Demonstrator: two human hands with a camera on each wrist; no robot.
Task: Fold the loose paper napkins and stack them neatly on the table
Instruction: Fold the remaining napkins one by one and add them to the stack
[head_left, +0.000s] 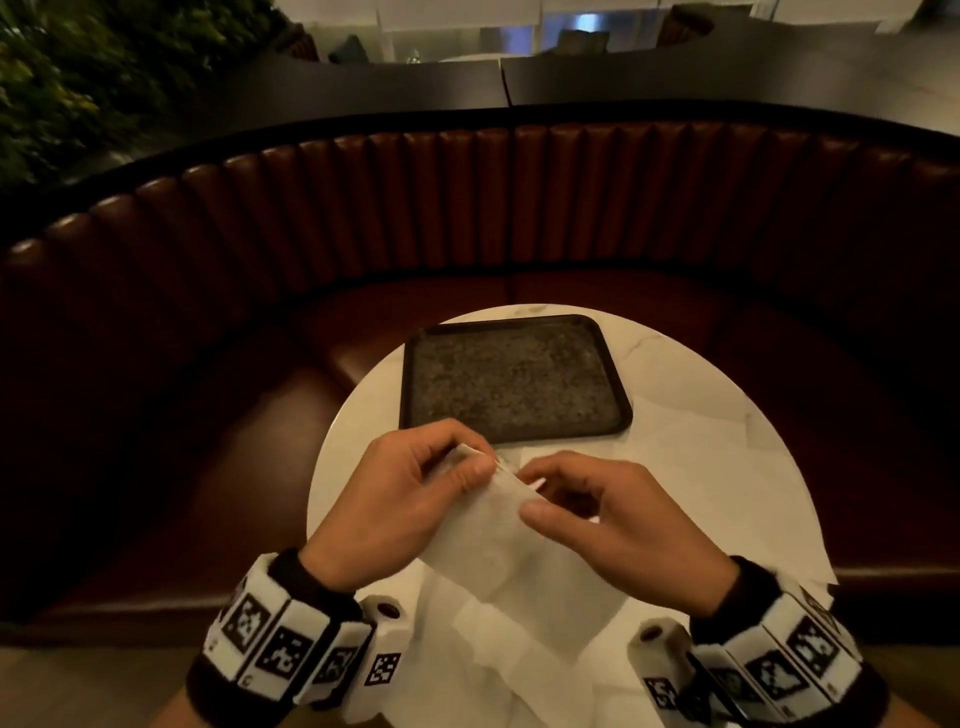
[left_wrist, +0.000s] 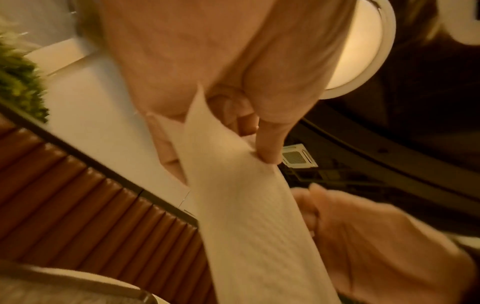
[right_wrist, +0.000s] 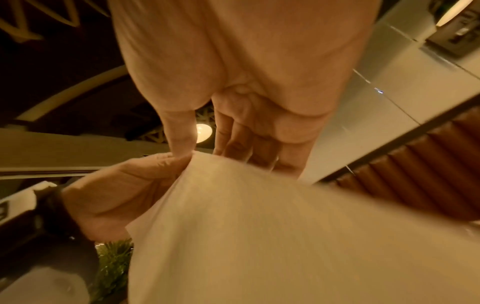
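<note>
A white paper napkin (head_left: 498, 540) hangs lifted above the round table, held by its top edge between both hands. My left hand (head_left: 415, 483) pinches the napkin's left top corner between thumb and fingers. My right hand (head_left: 597, 514) pinches the right top corner, thumb on the near side. The left wrist view shows the napkin (left_wrist: 249, 216) running down from the pinching fingers (left_wrist: 267, 144). From the right wrist, the napkin (right_wrist: 259, 226) fills the lower frame beneath my thumb (right_wrist: 182, 139). More loose white napkins (head_left: 691, 457) lie flat on the table.
A black rectangular tray (head_left: 514, 379) sits on the far half of the white marble table (head_left: 363, 415). Around the table curves a brown ribbed leather booth seat (head_left: 467, 208). Green plants (head_left: 62, 78) stand at the far left.
</note>
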